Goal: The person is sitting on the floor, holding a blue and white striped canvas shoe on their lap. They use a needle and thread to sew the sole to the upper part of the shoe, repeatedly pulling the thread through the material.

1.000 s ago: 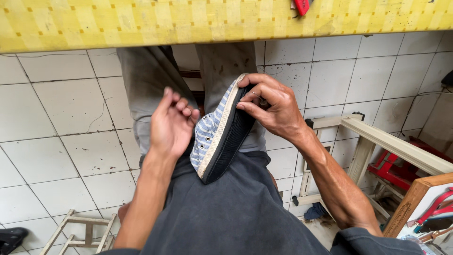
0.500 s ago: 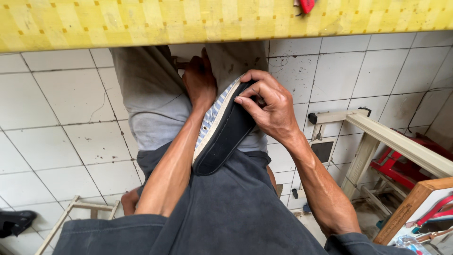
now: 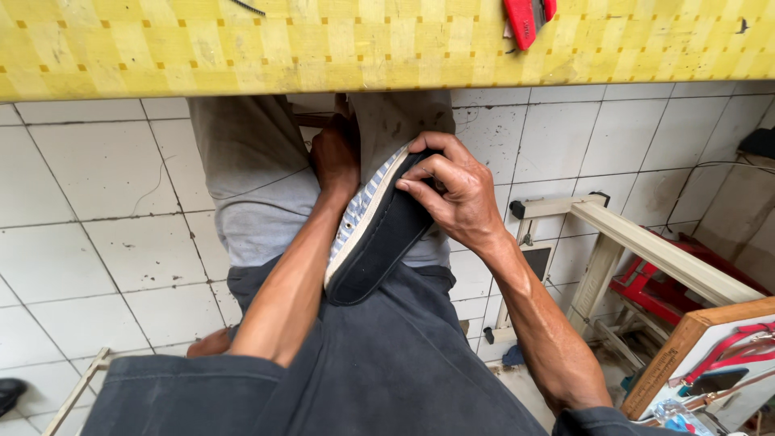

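Observation:
My right hand [image 3: 456, 190] grips the toe end of a dark slip-on shoe [image 3: 379, 234] with a blue-and-white striped lining, held tilted above my lap. My left hand [image 3: 335, 157] reaches forward past the shoe, down between my knees under the table edge. Its fingers are hidden, so I cannot tell what they touch. Grey shorts [image 3: 258, 194] and a dark apron [image 3: 387, 363] cover my legs.
A yellow checked tabletop [image 3: 323, 44] spans the top, with a red tool [image 3: 529, 16] lying on it. White floor tiles [image 3: 89, 234] lie to the left. At the right stand a pale wooden frame [image 3: 646, 242], a red rack [image 3: 662, 287] and a wooden-framed board [image 3: 710, 363].
My left hand left the shoe's side and stretched forward and down between my knees. The right hand kept its hold on the shoe and lowered it slightly.

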